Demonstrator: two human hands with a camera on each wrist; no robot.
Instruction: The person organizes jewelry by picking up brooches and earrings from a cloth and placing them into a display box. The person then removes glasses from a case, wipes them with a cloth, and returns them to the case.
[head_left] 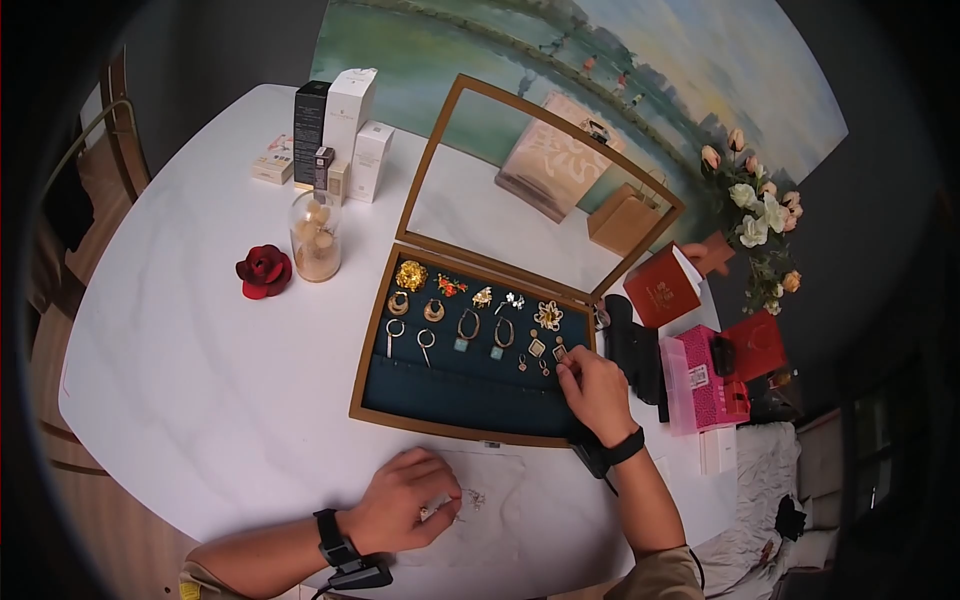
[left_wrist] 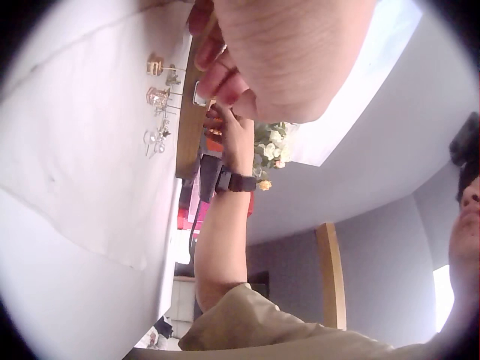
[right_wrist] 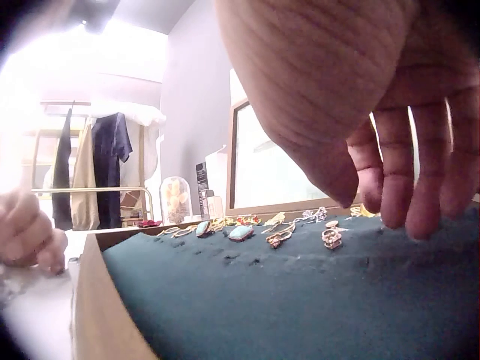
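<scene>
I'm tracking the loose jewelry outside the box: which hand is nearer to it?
Left. The left hand is just beside the loose jewelry; the right hand is farther off, at the earrings inside the box.

The left forearm (head_left: 262, 558) is extended inward across the near edge of the table (head_left: 190, 370), with the left hand (head_left: 405, 503) positioned palm down near that edge and its fingers loosely curled. The right forearm (head_left: 655, 505) is directed away from the near edge, toward the far side; the right hand (head_left: 600, 397) is lowered, its fingers (right_wrist: 396, 172) extended downward and its thumb (right_wrist: 330, 176) held near the index fingertip.
</scene>
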